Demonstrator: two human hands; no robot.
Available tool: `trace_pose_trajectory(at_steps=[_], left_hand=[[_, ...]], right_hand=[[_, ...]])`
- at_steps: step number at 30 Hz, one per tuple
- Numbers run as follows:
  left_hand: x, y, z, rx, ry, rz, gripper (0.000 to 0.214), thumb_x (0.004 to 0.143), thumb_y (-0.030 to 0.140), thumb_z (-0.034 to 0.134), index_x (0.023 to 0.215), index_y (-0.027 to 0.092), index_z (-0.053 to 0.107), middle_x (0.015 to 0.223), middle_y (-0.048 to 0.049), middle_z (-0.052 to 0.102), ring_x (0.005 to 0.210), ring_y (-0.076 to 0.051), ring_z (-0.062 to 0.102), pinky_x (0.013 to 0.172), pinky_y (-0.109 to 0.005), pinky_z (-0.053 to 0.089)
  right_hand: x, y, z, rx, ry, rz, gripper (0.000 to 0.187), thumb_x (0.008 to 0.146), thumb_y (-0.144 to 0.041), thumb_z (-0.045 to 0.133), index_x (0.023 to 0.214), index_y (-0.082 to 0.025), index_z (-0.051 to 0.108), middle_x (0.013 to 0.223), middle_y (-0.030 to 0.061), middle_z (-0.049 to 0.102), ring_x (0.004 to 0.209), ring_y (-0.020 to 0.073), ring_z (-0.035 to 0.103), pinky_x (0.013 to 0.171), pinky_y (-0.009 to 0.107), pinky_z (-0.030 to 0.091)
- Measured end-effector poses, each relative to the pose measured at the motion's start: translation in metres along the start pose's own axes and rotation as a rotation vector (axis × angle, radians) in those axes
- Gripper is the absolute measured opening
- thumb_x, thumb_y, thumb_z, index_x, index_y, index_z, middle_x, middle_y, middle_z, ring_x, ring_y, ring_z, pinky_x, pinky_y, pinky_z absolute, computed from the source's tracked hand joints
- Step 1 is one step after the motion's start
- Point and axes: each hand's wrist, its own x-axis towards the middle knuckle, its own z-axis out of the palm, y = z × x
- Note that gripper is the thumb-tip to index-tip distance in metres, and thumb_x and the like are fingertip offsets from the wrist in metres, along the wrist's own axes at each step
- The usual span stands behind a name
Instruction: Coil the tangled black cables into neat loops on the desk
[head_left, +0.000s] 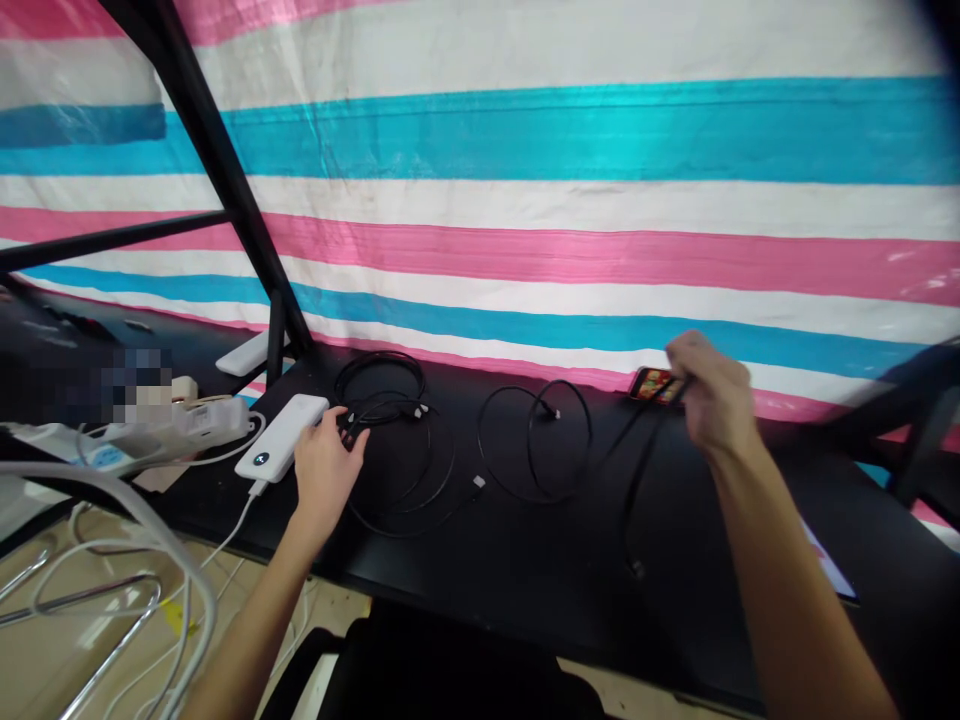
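Note:
My left hand (328, 468) rests on the black table (525, 560) beside a white power bank (282, 436), its fingertips pinching the end of a black cable (390, 420) that lies coiled there. My right hand (711, 392) is raised farther right, closed around another black cable (637, 470) that hangs down to the table. Just behind this hand a phone (651, 383) with a lit colourful screen leans against the striped sheet. A third coiled black cable (534, 440) lies between the hands.
A pink, blue and white striped tarp (570, 200) hangs behind the table. A black metal frame (225, 180) stands at the left. A white power strip (180, 425) and white cords (135, 540) sit at the left edge. A tablet (829, 565) lies at the right.

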Motion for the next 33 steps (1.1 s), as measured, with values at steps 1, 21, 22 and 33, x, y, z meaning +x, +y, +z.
trace_pose_trajectory(at_steps=[1, 21, 22, 33], left_hand=[[-0.002, -0.003, 0.003, 0.092, 0.017, -0.001, 0.054, 0.085, 0.039, 0.052, 0.13, 0.01, 0.046, 0.11, -0.0204, 0.063, 0.105, -0.037, 0.057, 0.082, -0.042, 0.043], [0.013, -0.029, 0.024, -0.1, -0.15, -0.207, 0.043, 0.077, 0.02, 0.05, 0.116, 0.002, 0.052, 0.088, -0.0229, 0.066, 0.084, -0.037, 0.065, 0.07, -0.045, 0.049], [0.016, -0.03, 0.021, -0.175, -0.175, -0.198, 0.038, 0.076, 0.022, 0.051, 0.11, 0.006, 0.055, 0.077, -0.0167, 0.066, 0.074, -0.033, 0.066, 0.065, -0.041, 0.049], [0.077, -0.017, -0.014, -0.874, -0.02, -0.204, 0.041, 0.085, 0.058, 0.036, 0.079, 0.019, 0.049, 0.042, 0.0111, 0.025, 0.036, -0.009, 0.038, 0.039, -0.019, 0.033]], right_hand=[[-0.001, 0.004, 0.008, -0.055, -0.065, 0.013, 0.035, 0.084, -0.038, 0.053, 0.053, -0.023, 0.048, 0.069, 0.0027, 0.044, 0.07, 0.0199, 0.045, 0.068, 0.038, 0.037], [-0.118, 0.056, 0.101, -0.17, -0.451, 0.257, 0.031, 0.085, -0.033, 0.05, 0.115, -0.026, 0.053, 0.119, 0.009, 0.055, 0.118, 0.0264, 0.048, 0.105, 0.049, 0.029], [-0.117, 0.055, 0.1, -0.161, -0.439, 0.252, 0.03, 0.086, -0.032, 0.049, 0.114, -0.025, 0.054, 0.118, 0.0088, 0.056, 0.118, 0.026, 0.048, 0.104, 0.048, 0.03], [-0.118, 0.052, 0.082, -0.253, -0.382, 0.234, 0.021, 0.086, -0.026, 0.048, 0.103, -0.025, 0.061, 0.109, 0.0077, 0.062, 0.109, 0.0272, 0.052, 0.093, 0.047, 0.038]])
